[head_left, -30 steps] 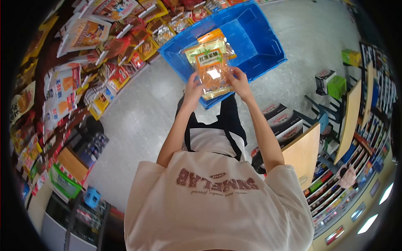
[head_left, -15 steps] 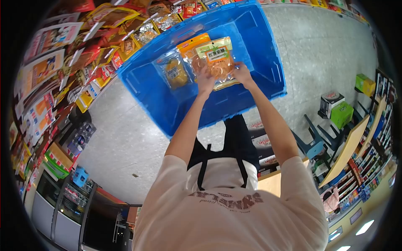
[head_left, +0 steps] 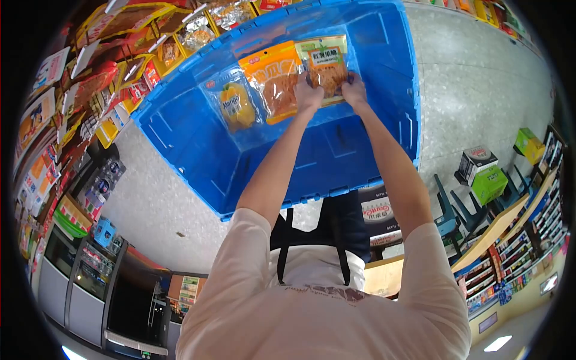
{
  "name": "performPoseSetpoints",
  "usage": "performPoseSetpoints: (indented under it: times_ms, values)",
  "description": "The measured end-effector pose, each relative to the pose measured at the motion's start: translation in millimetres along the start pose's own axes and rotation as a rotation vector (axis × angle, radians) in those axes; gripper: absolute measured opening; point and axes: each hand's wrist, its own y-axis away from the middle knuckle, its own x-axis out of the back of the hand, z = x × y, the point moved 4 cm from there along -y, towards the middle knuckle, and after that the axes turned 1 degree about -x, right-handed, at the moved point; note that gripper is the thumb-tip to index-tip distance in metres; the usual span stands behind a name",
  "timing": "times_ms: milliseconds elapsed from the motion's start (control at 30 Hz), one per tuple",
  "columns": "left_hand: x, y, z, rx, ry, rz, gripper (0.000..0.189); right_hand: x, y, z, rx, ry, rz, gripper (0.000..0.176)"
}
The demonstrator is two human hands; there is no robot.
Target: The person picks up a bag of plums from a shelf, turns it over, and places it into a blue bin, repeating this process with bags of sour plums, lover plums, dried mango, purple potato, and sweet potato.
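Note:
A pale green snack bag [head_left: 324,58] with a clear window showing brown dried fruit pieces is in the right part of the blue plastic crate [head_left: 288,159]. My left hand [head_left: 308,98] grips its lower left edge, and my right hand [head_left: 354,93] grips its lower right edge. Left of it lies an orange snack bag [head_left: 270,72], close beside my left hand. Farther left is a clear bag labelled Mango [head_left: 237,108] with yellow contents. My fingertips are partly hidden around the bag's sides.
Shelves of packaged snacks [head_left: 120,78] run along the left and far side of the crate. Drink cartons [head_left: 379,216] stand by my legs. To the right are dark chairs [head_left: 447,207], green boxes [head_left: 489,183] and a wooden tabletop [head_left: 489,237].
The pale green bag has moved right and down in my hands, off the orange bag it overlapped. More of the orange bag now shows. The crate appears larger and nearer in view.

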Motion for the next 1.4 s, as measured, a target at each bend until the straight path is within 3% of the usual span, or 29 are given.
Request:
performPoseSetpoints:
  times_ms: [267, 333, 433, 500, 533, 567, 600, 667, 733, 800, 867, 1067, 1167, 1233, 1333, 1400]
  values:
    - [7, 12, -1, 0.043, 0.052, 0.105, 0.060, 4, 16, -11, 0.003, -0.056, 0.021, 0.060]
    - [16, 25, 11, 0.044, 0.068, 0.120, 0.057, -8, 11, 3, 0.126, 0.028, 0.078, 0.059]
    - [48, 65, 34, 0.170, 0.234, 0.066, 0.050, 2, 37, -7, 0.222, -0.023, 0.139, 0.057]
    - [72, 82, 24, -0.042, 0.217, 0.081, 0.043, 31, 74, -34, 0.233, -0.058, -0.072, 0.061]
    - [87, 99, 23, -0.055, 0.127, 0.121, 0.043, 30, 81, -30, 0.262, -0.107, -0.083, 0.057]
    - [95, 102, -5, -0.162, 0.149, 0.160, 0.035, 38, 104, -37, 0.466, -0.096, 0.005, 0.052]
    - [121, 141, 22, -0.105, 0.356, 0.133, 0.025, 30, 105, -24, 0.609, -0.055, 0.095, 0.049]
    - [151, 176, 17, -0.220, 0.438, 0.090, 0.018, 50, 148, -43, 0.587, -0.153, 0.040, 0.046]
    - [190, 228, 46, -0.152, 0.613, 0.046, 0.012, 66, 188, -61, 0.597, -0.326, -0.008, 0.042]
    - [223, 257, 47, -0.165, 0.700, -0.068, 0.005, 71, 215, -70, 0.644, -0.202, 0.139, 0.037]
    - [258, 291, 47, -0.099, 0.725, -0.092, 0.006, 75, 266, -101, 0.481, -0.235, 0.174, 0.034]
    - [373, 335, -27, -0.134, 0.842, -0.089, 0.006, 7, 411, -197, 0.671, -0.647, -0.048, 0.028]
    - [444, 344, -67, -0.117, 0.886, -0.099, 0.010, -70, 462, -227, 0.798, -0.590, -0.024, 0.025]
    - [495, 356, -97, -0.043, 1.033, 0.053, 0.015, -126, 487, -250, 0.798, -0.562, -0.234, 0.024]
    - [582, 381, -134, -0.092, 1.177, 0.150, 0.013, -186, 555, -311, 0.865, -0.418, -0.304, 0.024]
    - [632, 391, -156, -0.141, 1.196, 0.227, 0.012, -211, 614, -358, 0.939, -0.388, -0.543, 0.024]
